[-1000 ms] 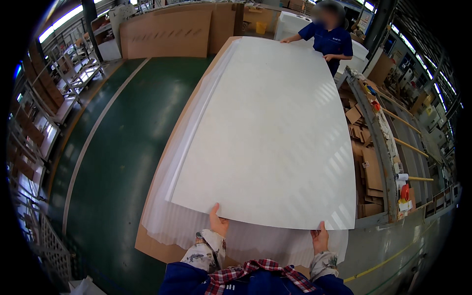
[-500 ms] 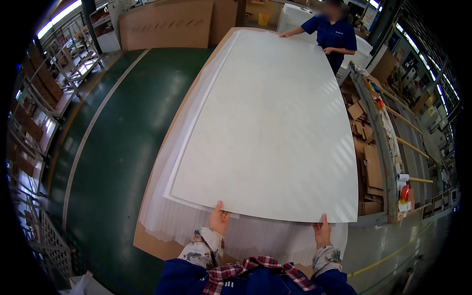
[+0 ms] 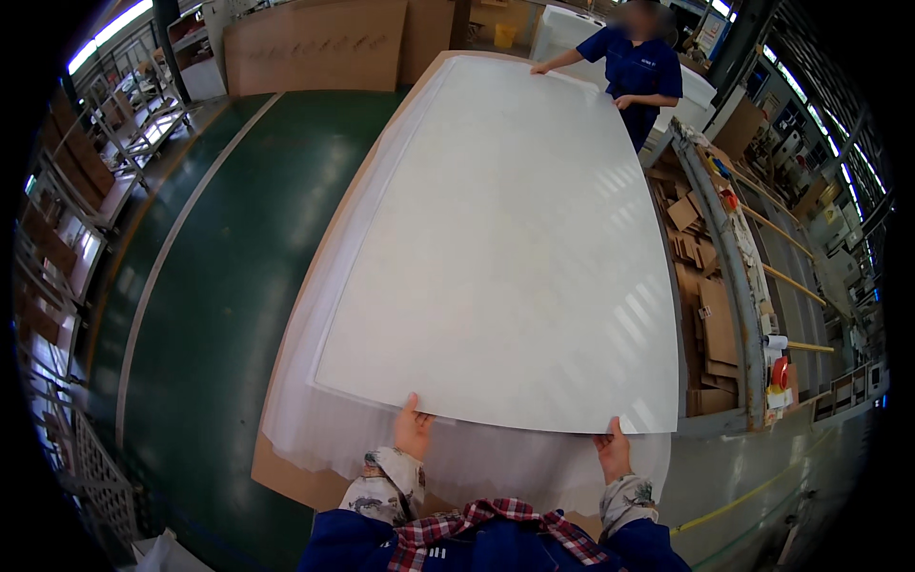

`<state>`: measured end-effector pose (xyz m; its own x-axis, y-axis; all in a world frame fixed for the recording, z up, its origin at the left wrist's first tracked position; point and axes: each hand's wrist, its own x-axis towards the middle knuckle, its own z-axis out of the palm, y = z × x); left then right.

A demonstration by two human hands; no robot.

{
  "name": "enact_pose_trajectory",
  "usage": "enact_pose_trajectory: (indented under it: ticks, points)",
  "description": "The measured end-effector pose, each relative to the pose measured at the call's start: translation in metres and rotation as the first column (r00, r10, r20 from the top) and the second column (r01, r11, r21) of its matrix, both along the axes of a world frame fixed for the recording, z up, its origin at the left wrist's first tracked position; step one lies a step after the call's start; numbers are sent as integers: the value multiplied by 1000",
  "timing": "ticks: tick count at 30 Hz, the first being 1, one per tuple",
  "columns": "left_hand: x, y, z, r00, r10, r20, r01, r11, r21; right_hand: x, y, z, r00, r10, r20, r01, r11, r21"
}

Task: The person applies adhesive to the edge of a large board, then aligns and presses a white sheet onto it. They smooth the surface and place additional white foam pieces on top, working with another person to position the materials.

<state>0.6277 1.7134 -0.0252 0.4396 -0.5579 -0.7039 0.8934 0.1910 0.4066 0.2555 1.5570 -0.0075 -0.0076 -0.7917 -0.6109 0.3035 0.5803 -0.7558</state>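
Observation:
A very large white panel (image 3: pixel 515 248) lies flat over a translucent plastic sheet (image 3: pixel 315 429) and brown cardboard (image 3: pixel 286 477). My left hand (image 3: pixel 413 429) grips the panel's near edge left of centre, thumb on top. My right hand (image 3: pixel 612 448) holds the same near edge further right. At the far end a person in blue work clothes (image 3: pixel 637 67) has one hand on the panel's far edge.
Green floor (image 3: pixel 219 286) with a pale line runs along the left. Metal racks (image 3: pixel 67 210) stand at the far left. A bin of cardboard scraps (image 3: pixel 705 286) and a metal rail (image 3: pixel 729 276) flank the right. Large cardboard sheets (image 3: pixel 315 43) lean at the back.
The panel has slid a little away from me toward the far person, and my hands have followed its near edge. The view has tilted slightly downward.

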Motion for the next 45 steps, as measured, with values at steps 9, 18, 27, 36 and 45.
enact_pose_trajectory:
  ticks: [9, 18, 27, 36, 45]
  points:
    - [6, 7, -19, 994, -44, 102, 48, 998, -39, 15, 11, 6, 999, 29, 32, -29, 999, -15]
    - [27, 14, 28, 873, -459, 165, 353, 828, 434, 4, 7, -8, 999, 40, -36, -39, 999, 37]
    - [20, 33, 59, -624, -522, 581, -13, 751, 660, 4, 6, -5, 993, 91, -76, -88, 995, 39]
    - [21, 1, 11, -817, -354, 455, 54, 738, 673, 4, 4, -8, 992, 106, -75, -105, 994, 21]
    - [27, 0, 1, -877, -296, 378, -10, 798, 602, 8, 4, -4, 987, 106, -123, -98, 993, 64]
